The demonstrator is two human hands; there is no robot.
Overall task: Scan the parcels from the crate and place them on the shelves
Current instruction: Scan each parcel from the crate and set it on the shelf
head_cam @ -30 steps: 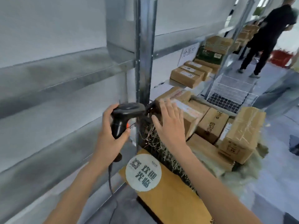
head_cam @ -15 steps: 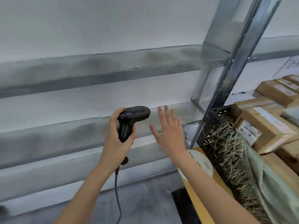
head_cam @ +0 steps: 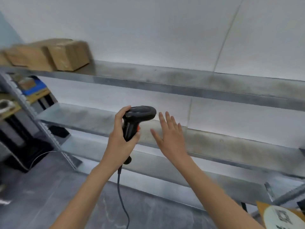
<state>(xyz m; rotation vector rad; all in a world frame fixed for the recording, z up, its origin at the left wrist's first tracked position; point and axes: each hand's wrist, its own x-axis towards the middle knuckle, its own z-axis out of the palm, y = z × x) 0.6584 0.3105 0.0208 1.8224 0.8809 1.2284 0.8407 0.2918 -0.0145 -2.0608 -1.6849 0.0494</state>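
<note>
Left hand (head_cam: pixel 121 142): grips the black scanner (head_cam: pixel 137 120) by its handle, cord hanging below.
Right hand (head_cam: pixel 170 138): fingers straight and spread, holding nothing, just right of the scanner.
Shelves (head_cam: pixel 198 83): beyond both hands.
Parcels (head_cam: pixel 49 54): on the upper shelf, far up-left of the left hand.

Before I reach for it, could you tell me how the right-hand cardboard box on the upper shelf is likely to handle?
The cardboard box looks squat and flat-based on the upper shelf, so it should probably slide rather than tip. Its taped cardboard sides suggest it is fairly stiff. It stands against a neighbouring box, so pushing left would likely shove both.
</note>
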